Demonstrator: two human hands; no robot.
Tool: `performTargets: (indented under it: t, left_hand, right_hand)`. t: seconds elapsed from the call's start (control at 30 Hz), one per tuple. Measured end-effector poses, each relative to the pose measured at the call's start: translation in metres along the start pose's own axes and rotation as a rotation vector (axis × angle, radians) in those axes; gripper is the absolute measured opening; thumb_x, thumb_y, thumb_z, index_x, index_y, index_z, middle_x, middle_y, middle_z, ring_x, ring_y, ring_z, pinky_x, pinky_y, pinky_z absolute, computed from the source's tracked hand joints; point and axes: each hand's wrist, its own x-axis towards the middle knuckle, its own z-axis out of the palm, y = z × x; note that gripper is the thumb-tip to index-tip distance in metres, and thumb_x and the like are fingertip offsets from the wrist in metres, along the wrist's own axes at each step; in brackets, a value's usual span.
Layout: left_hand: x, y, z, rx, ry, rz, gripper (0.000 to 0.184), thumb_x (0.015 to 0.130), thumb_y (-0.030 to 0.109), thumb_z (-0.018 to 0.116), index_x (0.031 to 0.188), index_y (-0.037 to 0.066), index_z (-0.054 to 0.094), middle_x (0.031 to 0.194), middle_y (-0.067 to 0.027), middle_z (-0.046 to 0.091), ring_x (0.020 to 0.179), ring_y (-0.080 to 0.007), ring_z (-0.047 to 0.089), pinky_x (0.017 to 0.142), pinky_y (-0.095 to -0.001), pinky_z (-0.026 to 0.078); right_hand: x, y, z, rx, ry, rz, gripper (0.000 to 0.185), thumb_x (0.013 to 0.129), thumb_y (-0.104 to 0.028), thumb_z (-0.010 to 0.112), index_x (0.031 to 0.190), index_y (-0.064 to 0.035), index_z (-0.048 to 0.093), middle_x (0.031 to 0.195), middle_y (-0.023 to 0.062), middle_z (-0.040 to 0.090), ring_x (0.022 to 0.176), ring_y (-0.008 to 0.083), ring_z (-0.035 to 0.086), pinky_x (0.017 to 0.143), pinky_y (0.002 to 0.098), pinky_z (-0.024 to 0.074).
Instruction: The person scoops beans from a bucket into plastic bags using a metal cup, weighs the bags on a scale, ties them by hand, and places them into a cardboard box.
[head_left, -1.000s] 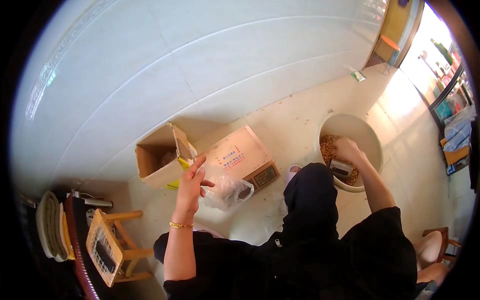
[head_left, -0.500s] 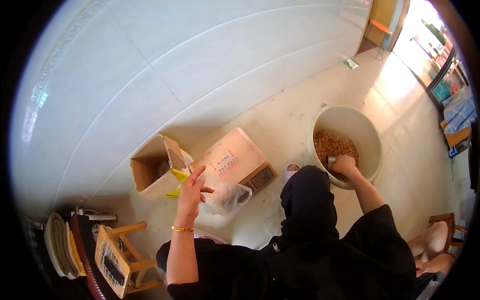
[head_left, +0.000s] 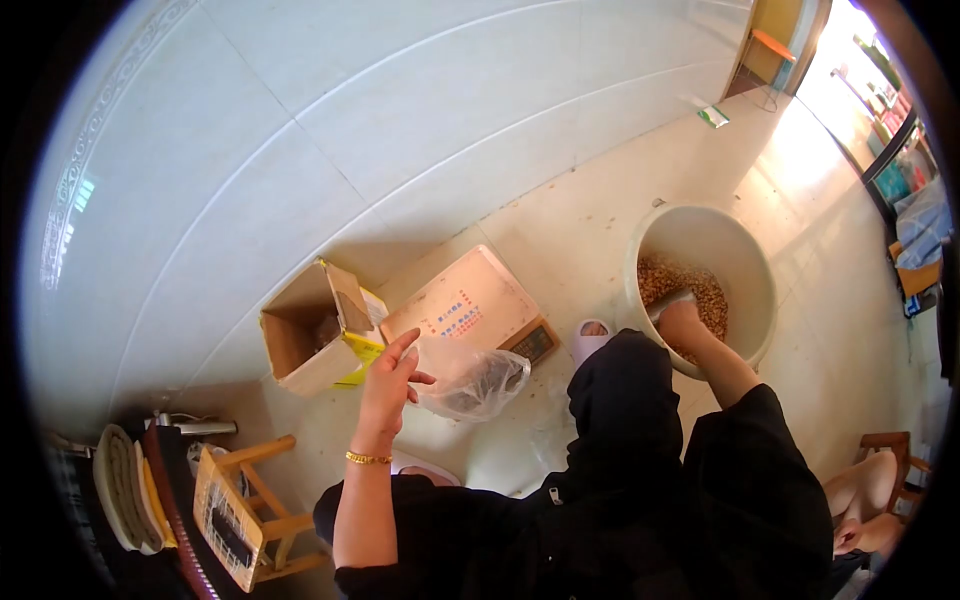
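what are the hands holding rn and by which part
The right hand grips a silvery scoop, apparently by its near end, which the hand hides. Whether the left hand holds the clear plastic bag by its rim can't be told.

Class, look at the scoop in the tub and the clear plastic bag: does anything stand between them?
Yes. The tub wall rises between the scoop and plastic bag; a slippered foot lies beyond it, and the dark-clothed knee crowds the direct line.

Strong light from an overexposed white doorway glared on the glossy cream-tiled floor; lens distortion curved the pale-blue tiled wall.
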Motion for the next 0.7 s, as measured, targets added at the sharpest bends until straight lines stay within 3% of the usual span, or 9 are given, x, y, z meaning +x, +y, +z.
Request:
performTargets:
  t: [0.13,0.17,0.27,0.37,0.4,0.47,0.5,0.57,0.7]
  left_hand:
    - [0.006,0.000,0.004,0.007,-0.028,0.015,0.041,0.090,0.013,0.046,0.129,0.002,0.044,0.127,-0.0100,0.050,0.069,-0.0127,0.062,0.044,-0.0178,0.039]
    - [0.006,0.000,0.005,0.005,-0.027,0.017,0.041,0.090,0.013,0.046,0.129,0.002,0.044,0.127,-0.0100,0.050,0.069,-0.0127,0.062,0.044,-0.0178,0.039]
    - [0.006,0.003,0.005,-0.009,-0.047,0.047,0.041,0.090,0.014,0.046,0.130,0.002,0.044,0.128,-0.0100,0.049,0.071,-0.0130,0.062,0.045,-0.0181,0.039]
    - [0.003,0.007,0.004,0.002,-0.061,0.038,0.042,0.091,0.015,0.044,0.132,0.003,0.041,0.137,-0.0086,0.041,0.072,-0.0136,0.061,0.048,-0.0184,0.039]
    - [0.003,0.007,0.003,0.003,-0.058,0.031,0.043,0.091,0.015,0.044,0.132,0.003,0.041,0.137,-0.0087,0.041,0.072,-0.0136,0.061,0.049,-0.0189,0.040]
    - [0.002,0.007,0.001,0.003,-0.056,0.026,0.043,0.091,0.015,0.044,0.132,0.003,0.041,0.137,-0.0087,0.041,0.072,-0.0136,0.061,0.050,-0.0194,0.041]
    - [0.002,0.005,0.000,0.003,-0.057,0.019,0.043,0.091,0.015,0.044,0.132,0.003,0.041,0.137,-0.0085,0.041,0.072,-0.0136,0.061,0.051,-0.0200,0.041]
    - [0.002,0.003,-0.002,0.002,-0.057,0.014,0.043,0.091,0.015,0.044,0.132,0.002,0.040,0.137,-0.0082,0.041,0.071,-0.0136,0.061,0.051,-0.0207,0.042]
    - [0.000,0.000,-0.006,0.003,-0.063,0.010,0.042,0.091,0.015,0.044,0.131,0.002,0.041,0.137,-0.0073,0.041,0.072,-0.0138,0.061,0.052,-0.0217,0.043]
  right_hand:
    - [-0.008,-0.005,-0.013,0.179,0.068,-0.106,0.041,0.075,-0.043,0.052,0.075,-0.0068,0.071,0.078,0.0137,0.066,0.079,0.0307,0.064,0.070,0.0403,0.0498]
    - [-0.013,-0.005,-0.021,0.285,0.046,-0.077,0.043,0.071,-0.042,0.054,0.077,-0.0021,0.070,0.079,0.0184,0.065,0.082,0.0315,0.063,0.075,0.0384,0.0493]
    - [-0.023,0.002,-0.028,0.489,-0.029,-0.008,0.047,0.070,-0.045,0.057,0.076,-0.0003,0.069,0.079,0.0194,0.065,0.079,0.0330,0.062,0.073,0.0388,0.0493]
    - [0.006,0.040,0.044,0.631,0.144,-0.147,0.042,0.076,-0.039,0.059,0.070,0.0021,0.066,0.072,0.0165,0.064,0.073,0.0324,0.062,0.068,0.0398,0.0494]
    - [-0.006,0.041,0.032,0.628,0.144,-0.150,0.042,0.076,-0.039,0.059,0.070,0.0021,0.066,0.072,0.0165,0.064,0.073,0.0324,0.062,0.068,0.0398,0.0494]
    - [-0.047,0.048,-0.008,1.385,-0.128,0.058,0.028,0.084,-0.025,0.057,0.073,0.0012,0.062,0.072,0.0125,0.060,0.073,0.0282,0.060,0.069,0.0392,0.0512]
    - [-0.051,0.054,-0.007,1.383,-0.127,0.056,0.028,0.084,-0.025,0.057,0.073,0.0012,0.062,0.072,0.0125,0.060,0.073,0.0282,0.060,0.069,0.0392,0.0512]
    - [-0.058,0.072,0.003,1.895,-0.332,0.078,0.022,0.089,-0.019,0.051,0.086,0.0012,0.059,0.079,0.0100,0.057,0.079,0.0224,0.059,0.079,0.0378,0.0512]
    - [-0.082,0.082,-0.009,2.027,-0.373,0.035,0.016,0.089,-0.017,0.051,0.088,-0.0014,0.055,0.083,0.0103,0.055,0.083,0.0222,0.057,0.084,0.0384,0.0500]
